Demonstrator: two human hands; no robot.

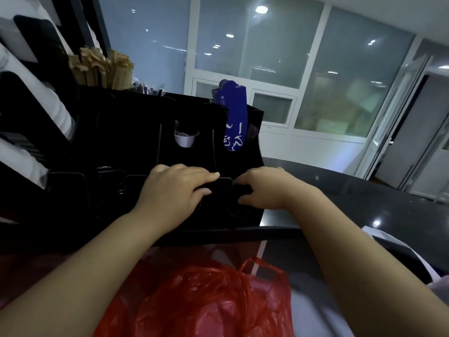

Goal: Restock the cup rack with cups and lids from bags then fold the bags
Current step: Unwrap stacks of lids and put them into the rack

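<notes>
At the lower right front of the black cup rack [121, 142], both hands side by side. Laid flat there, left hand [175, 188], fingers stretched out across the top of a low front divider, gripping nothing. Just beside it, right hand [264, 188], fingers curled down into the neighbouring dark slot; cannot tell whether holding anything, black on black. Higher in the rack, one white cup [185, 139] in a round opening, and a blue tag [234, 117] with white writing at the right edge. Slanting at the far left, white cup stacks [58, 108]; upright on top, brown paper-wrapped sticks [102, 66]. Below the forearms, close to the body, a crumpled red plastic bag [206, 300]. Right of the rack, glossy dark counter [340, 190].
</notes>
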